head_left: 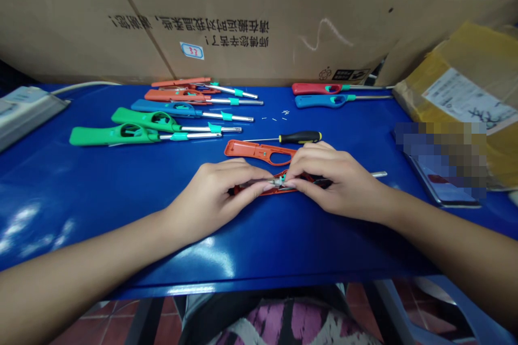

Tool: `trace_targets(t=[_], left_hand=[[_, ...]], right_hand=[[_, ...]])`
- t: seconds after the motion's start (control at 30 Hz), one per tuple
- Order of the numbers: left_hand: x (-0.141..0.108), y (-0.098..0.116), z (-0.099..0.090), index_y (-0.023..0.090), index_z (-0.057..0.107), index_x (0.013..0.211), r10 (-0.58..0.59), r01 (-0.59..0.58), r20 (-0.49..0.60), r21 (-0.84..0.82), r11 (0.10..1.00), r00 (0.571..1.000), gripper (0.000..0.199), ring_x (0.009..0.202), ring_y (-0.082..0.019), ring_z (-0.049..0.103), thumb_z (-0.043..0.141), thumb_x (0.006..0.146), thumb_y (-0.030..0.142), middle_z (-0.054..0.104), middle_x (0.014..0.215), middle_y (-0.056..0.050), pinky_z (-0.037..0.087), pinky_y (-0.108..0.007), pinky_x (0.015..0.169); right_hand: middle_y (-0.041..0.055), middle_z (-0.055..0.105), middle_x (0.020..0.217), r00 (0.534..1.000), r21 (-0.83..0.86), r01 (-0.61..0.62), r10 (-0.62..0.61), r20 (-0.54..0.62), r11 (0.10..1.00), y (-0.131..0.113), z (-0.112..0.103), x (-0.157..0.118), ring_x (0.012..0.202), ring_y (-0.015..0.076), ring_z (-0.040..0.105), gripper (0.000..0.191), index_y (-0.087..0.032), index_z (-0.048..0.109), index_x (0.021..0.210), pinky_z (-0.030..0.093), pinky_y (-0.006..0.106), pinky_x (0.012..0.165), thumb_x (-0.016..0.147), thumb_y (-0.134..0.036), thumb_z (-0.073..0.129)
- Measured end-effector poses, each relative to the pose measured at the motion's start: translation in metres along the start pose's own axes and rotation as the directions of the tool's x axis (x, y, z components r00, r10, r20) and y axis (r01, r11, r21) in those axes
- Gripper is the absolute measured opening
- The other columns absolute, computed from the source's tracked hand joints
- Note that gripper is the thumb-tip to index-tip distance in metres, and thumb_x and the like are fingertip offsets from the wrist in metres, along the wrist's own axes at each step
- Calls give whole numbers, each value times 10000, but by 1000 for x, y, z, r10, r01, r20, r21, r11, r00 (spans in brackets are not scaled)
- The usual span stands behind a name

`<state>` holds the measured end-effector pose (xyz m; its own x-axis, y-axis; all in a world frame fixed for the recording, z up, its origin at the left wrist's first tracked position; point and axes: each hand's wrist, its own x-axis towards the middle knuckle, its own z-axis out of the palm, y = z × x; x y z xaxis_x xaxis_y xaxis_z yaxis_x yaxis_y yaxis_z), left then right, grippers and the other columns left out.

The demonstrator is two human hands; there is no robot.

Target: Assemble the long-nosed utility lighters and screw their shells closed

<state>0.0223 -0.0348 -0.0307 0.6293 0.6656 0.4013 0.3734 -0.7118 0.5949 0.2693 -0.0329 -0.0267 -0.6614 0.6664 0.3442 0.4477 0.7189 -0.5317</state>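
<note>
An open orange lighter body (pixel 279 191) lies on the blue table (pixel 259 248) under both hands, its metal tube end (pixel 379 174) showing beyond my right wrist. My left hand (pixel 226 186) pinches the left end of a small metal and whitish part (pixel 277 181) between thumb and forefinger. My right hand (pixel 324 175) closes thumb and forefinger on the same part's right end, beside a teal piece. Just behind lies a loose orange shell half (pixel 259 150), partly covered by my right fingers. Behind that is a black and yellow screwdriver (pixel 300 137).
Green (pixel 105 135), blue (pixel 164 108) and orange lighters (pixel 176 96) lie at the back left. Red (pixel 311 88) and blue lighters (pixel 313 101) are back right, near a phone (pixel 449 183) and taped box (pixel 457 64). Tiny white pins lie between. A large carton (pixel 202 11) stands behind; a power strip (pixel 28 110) sits left.
</note>
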Motion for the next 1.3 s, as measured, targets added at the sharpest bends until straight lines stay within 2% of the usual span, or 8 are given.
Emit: trace_targets(t=[0.4, 0.7, 1.3], left_hand=[[-2, 1, 2, 195, 753, 1062, -19, 19, 15, -15, 1000, 1000, 159, 870, -154, 721, 627, 968, 214, 790, 993, -25, 577, -261, 797], [0, -1, 1, 179, 756, 1059, 28, -28, -23, 12, 1000, 999, 151, 888, -139, 734, 659, 943, 183, 794, 995, -21, 566, -230, 825], [-1, -2, 3, 153, 761, 1063, 7, -7, 12, -22, 1000, 1000, 157, 891, -127, 721, 665, 941, 173, 787, 997, -26, 550, -210, 828]], right_hand=[[19, 689, 868, 999, -20, 10, -9, 37, 1000, 1, 0, 0, 847, 180, 596, 117, -219, 620, 873, 400, 374, 850, 972, -182, 571], [21, 682, 923, 998, -44, -39, 41, 50, 998, 2, -1, -2, 899, 183, 586, 64, -217, 624, 895, 383, 367, 859, 957, -235, 618], [20, 661, 902, 997, -41, 11, -7, 78, 999, 4, 0, -2, 883, 177, 566, 95, -198, 624, 888, 378, 362, 854, 970, -193, 578]])
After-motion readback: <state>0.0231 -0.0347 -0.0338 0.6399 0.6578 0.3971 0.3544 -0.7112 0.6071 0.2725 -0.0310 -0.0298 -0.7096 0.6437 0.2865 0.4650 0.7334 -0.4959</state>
